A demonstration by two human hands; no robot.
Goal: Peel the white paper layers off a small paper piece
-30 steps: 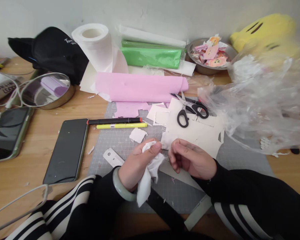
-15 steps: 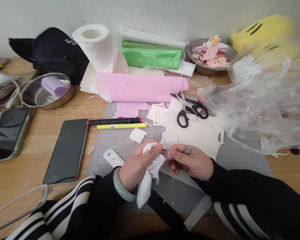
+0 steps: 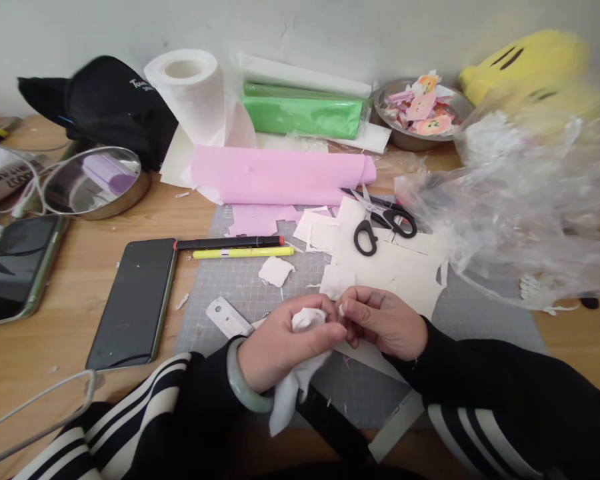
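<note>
Head view: white tissue [image 3: 307,320] is bunched in the left hand [image 3: 275,340], over the near half of the gray mat [image 3: 485,307]; its tail hangs toward the mat's near edge. Left fingers wrap it, thumb across the front. Right hand [image 3: 383,321] just beside: thumb and forefinger pinched, small white bit [image 3: 341,309] at the tips. I can't tell if that bit is joined to the tissue.

Room: I've got bare mat between the cream sheet [image 3: 405,267] and the mat's right edge. Tighter elsewhere. Scissors [image 3: 380,219] lie on the sheet, ruler [image 3: 226,317] left of the left hand. Pink roll [image 3: 285,175] runs along the far edge, plastic bag [image 3: 535,213] over the far right corner. Yellow pen [image 3: 245,253] and black pen [image 3: 230,242] cross the left edge; phone [image 3: 133,303] outside it. Both forearms come in over the near side.
</note>
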